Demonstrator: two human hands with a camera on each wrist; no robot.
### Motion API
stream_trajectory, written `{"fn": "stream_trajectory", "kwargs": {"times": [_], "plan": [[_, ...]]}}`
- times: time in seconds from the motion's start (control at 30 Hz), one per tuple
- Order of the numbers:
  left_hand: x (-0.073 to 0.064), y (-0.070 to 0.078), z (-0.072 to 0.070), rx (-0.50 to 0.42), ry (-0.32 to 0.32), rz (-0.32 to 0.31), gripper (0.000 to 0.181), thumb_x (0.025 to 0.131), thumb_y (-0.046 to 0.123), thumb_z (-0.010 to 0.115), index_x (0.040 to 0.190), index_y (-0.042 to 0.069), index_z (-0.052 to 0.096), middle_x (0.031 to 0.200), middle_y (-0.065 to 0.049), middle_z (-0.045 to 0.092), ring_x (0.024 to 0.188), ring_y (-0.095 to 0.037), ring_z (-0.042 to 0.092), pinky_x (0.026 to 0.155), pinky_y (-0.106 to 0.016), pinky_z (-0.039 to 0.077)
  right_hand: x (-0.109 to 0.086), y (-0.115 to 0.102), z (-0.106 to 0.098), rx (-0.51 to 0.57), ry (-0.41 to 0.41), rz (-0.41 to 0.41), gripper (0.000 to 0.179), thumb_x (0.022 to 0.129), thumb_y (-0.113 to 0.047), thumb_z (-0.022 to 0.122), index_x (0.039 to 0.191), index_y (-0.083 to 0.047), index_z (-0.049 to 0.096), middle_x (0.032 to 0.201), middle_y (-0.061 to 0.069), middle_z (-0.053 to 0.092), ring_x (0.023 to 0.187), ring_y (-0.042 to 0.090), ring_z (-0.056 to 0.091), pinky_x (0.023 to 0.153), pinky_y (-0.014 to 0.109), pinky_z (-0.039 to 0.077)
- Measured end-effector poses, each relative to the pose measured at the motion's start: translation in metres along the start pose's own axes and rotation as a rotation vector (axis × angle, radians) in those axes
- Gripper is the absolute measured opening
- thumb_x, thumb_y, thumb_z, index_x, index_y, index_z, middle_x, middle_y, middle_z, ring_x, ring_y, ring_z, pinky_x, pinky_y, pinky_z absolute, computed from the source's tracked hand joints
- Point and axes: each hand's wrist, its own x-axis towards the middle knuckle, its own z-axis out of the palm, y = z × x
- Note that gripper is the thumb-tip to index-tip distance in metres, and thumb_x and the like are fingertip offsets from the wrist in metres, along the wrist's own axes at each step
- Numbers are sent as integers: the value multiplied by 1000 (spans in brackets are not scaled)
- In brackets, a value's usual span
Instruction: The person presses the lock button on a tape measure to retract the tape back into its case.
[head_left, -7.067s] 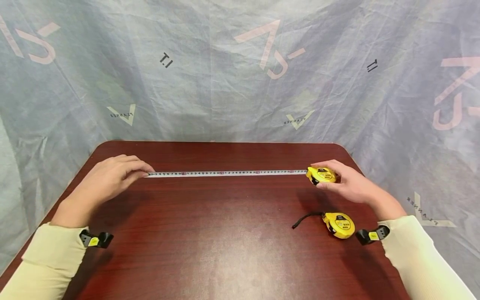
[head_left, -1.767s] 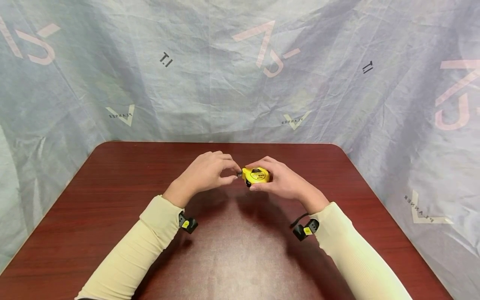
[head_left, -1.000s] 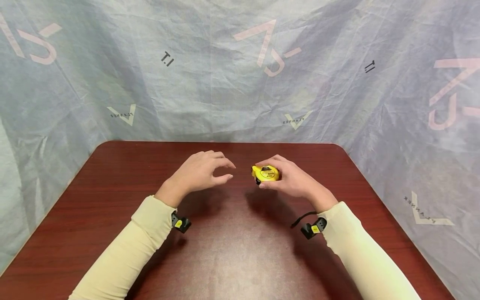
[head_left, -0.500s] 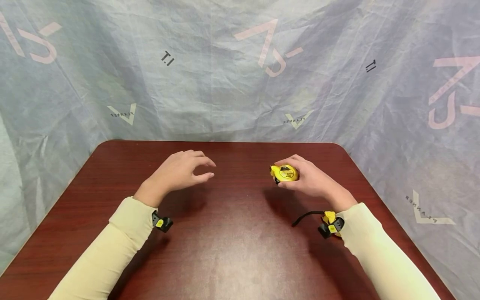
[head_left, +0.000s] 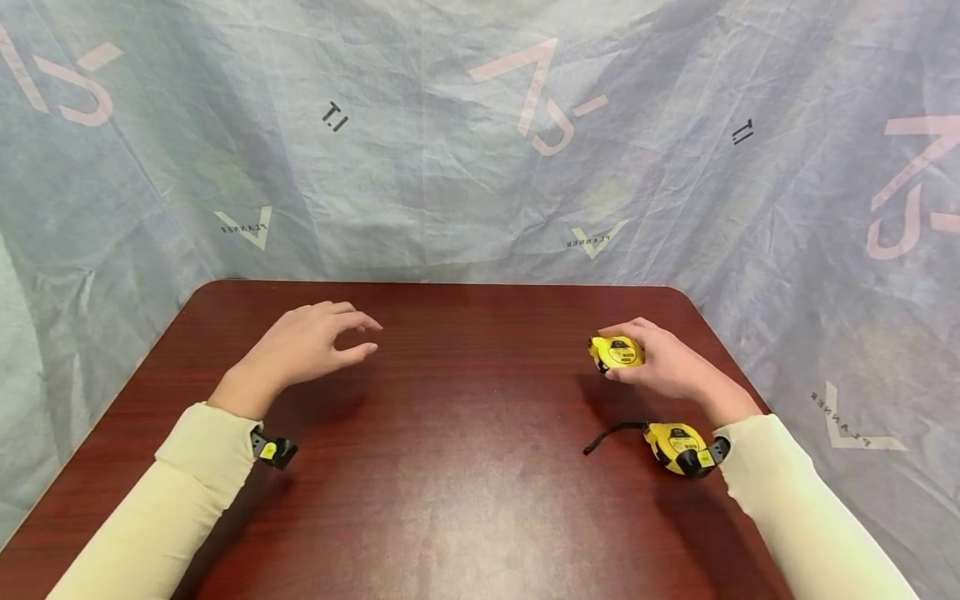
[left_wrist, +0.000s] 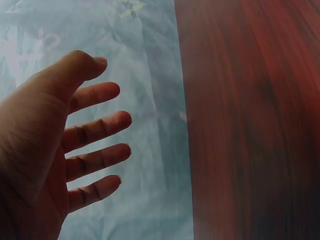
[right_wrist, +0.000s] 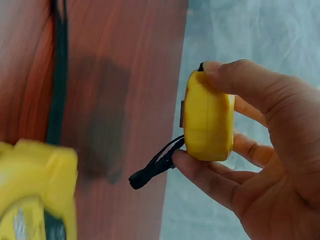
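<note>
My right hand [head_left: 670, 360] grips a yellow tape measure [head_left: 618, 352] between thumb and fingers, above the right part of the table. In the right wrist view a short black strap [right_wrist: 155, 167] hangs from that held tape measure [right_wrist: 210, 117]; none of its blade shows. A second yellow tape measure [head_left: 670, 442] lies on the table below my right hand, partly covered by the wrist camera, its black strap [head_left: 611, 433] stretching left. Over the table's left side, my left hand [head_left: 303, 343] holds nothing, its fingers relaxed and thumb apart, as the left wrist view shows too.
The dark red wooden table [head_left: 450, 417] has rounded far corners. Behind it and along its sides hangs a grey cloth [head_left: 420, 150] with printed letters. A small black camera [head_left: 276, 450] sits on the left wrist, another [head_left: 701, 460] on the right.
Earlier both hands held the tape measure's blade stretched out, then brought it back in. My left hand let go of the blade's end. Since then the hands have moved apart, uncovering the second tape measure.
</note>
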Motion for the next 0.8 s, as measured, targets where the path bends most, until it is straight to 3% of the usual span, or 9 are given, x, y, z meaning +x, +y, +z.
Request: {"fn": "stream_trajectory", "kwargs": {"times": [0.13, 0.3, 0.6, 0.8], "plan": [[-11, -12, -2, 13, -14, -28, 32, 97, 46, 70, 124, 29, 74, 116, 3, 68, 102, -23, 64, 84, -49, 51, -6, 16, -2, -9, -15, 38, 60, 93, -22, 80, 146, -9, 56, 138, 18, 50, 95, 27, 59, 85, 47, 47], [-27, -26, -5, 31, -7, -47, 31, 97, 45, 70, 122, 28, 75, 114, 4, 69, 99, -22, 65, 83, -49, 51, -12, 36, 0, -15, -35, 93, 61, 92, -23, 80, 146, -8, 56, 139, 21, 49, 118, 36, 55, 95, 55, 46], [-49, -44, -18, 69, -22, -90, 34, 98, 48, 68, 123, 26, 75, 114, 1, 70, 100, -25, 66, 81, -52, 51, -21, 63, 6, 0, -80, 161, 61, 93, -26, 79, 146, -7, 55, 143, 25, 47, 124, 42, 52, 95, 59, 46], [-61, -52, -19, 81, -23, -124, 39, 98, 51, 66, 124, 23, 74, 114, -1, 70, 102, -27, 67, 82, -56, 51, -23, 73, 11, 5, -86, 179, 61, 92, -28, 80, 145, -8, 57, 145, 26, 46, 126, 43, 50, 98, 61, 44]]}}
